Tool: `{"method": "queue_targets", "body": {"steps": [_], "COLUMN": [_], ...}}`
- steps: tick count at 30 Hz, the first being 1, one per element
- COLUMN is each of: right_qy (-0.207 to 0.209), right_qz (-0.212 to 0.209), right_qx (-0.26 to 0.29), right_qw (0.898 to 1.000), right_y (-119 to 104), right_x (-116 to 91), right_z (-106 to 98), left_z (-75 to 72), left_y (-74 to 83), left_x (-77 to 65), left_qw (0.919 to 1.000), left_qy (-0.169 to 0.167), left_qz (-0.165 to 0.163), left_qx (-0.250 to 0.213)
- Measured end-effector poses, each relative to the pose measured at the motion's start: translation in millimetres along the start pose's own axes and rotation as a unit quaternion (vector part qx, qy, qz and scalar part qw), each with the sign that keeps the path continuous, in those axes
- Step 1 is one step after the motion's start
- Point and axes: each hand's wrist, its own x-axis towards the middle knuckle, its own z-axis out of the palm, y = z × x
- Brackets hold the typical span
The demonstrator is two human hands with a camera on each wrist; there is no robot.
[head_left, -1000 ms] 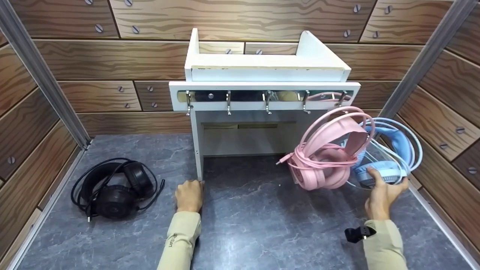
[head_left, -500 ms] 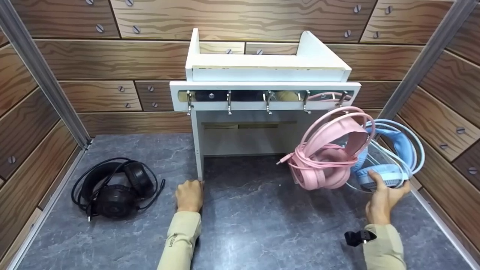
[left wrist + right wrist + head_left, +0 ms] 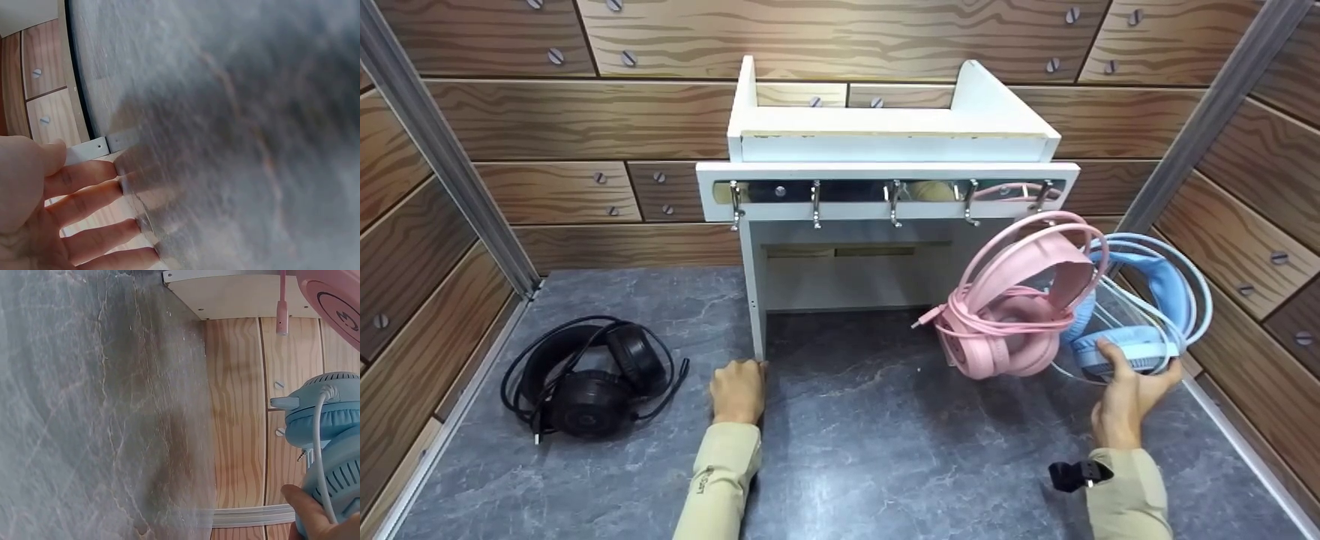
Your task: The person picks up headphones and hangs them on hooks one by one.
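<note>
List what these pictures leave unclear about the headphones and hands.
Head view: part of the blue headphones, hidden behind the pink headphones.
Head view: the underside of the left hand, hidden by its back.
Right wrist view: most of the right hand, cut off by the edge.

Looks like a staged booth (image 3: 585, 120): walled on three sides with brown panels (image 3: 840, 37) patterned in drawn wood grain and screw heads (image 3: 629, 58), joined at the corners by grey metal posts (image 3: 1212, 112), above a flat grey marble-patterned surface (image 3: 870, 465).

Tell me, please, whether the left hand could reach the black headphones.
Probably yes, if the left hand releases the white rack: only tabletop shows between that hand and the black headphones.
</note>
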Motion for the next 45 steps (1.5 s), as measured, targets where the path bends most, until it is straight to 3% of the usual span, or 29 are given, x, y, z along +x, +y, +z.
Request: {"method": "queue_targets", "body": {"steps": [5,23,45], "right_qy": [-0.003,-0.009,-0.004], "right_qz": [-0.005,-0.037,-0.025], "right_qx": [-0.002,0.022,0.042], "right_qw": [1.0,0.999,0.999], "right_y": [0,1,0], "right_x": [-2,-6,-6], "right_z": [-4,-9,-15], "left_z": [-0.3,1.3,1.0], "left_y": [0.4,0.0,-0.5], "left_x": [-0.5,-1.1,0.1], "left_qw": [1.0,0.9997,0.9999], "left_qy": [-0.006,0.021,0.015], "left_qz": [-0.005,0.004,0.003], "left_qx": [-0.001,0.005,0.007]}}
